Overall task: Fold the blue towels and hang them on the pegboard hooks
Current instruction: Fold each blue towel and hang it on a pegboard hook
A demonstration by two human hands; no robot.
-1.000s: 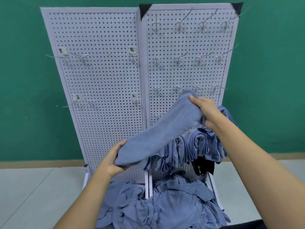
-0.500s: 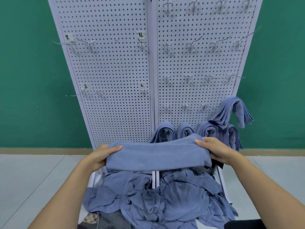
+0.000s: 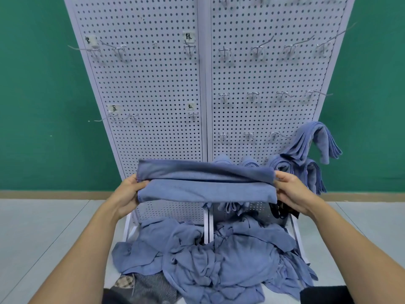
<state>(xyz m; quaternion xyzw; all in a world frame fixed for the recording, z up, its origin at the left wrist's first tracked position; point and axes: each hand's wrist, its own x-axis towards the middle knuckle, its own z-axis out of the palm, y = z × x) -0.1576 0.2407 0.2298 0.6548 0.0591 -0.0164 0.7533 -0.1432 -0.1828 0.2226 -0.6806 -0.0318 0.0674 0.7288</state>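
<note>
Right now you hold one folded towel level between your hands, stretched sideways in front of the lower part of the pegboard. Your left hand grips its end at 9 o'clock, fingers curled round the cloth. Your right hand pinches the end at 3 o'clock, fingers closed on the edge. The towel shows two layers, an upper band set a little behind a lower one. At 6 o'clock from it, a loose pile of blue towels lies crumpled at the foot of the pegboard, on the pale floor. At 7 o'clock, touching the pile's edge, a checked cloth shows. Up at 2 o'clock from the towel you hold, a hung towel drapes over a hook at the right panel's edge. More folded ones hang in a row just behind the held towel and beside your right hand. Bare hooks stand in rows across the right panel at 12 to 1 o'clock. The left panel at 11 o'clock carries a few hooks and small labels, their writing too blurred to read. A green wall stands behind the pegboard on both sides.
</note>
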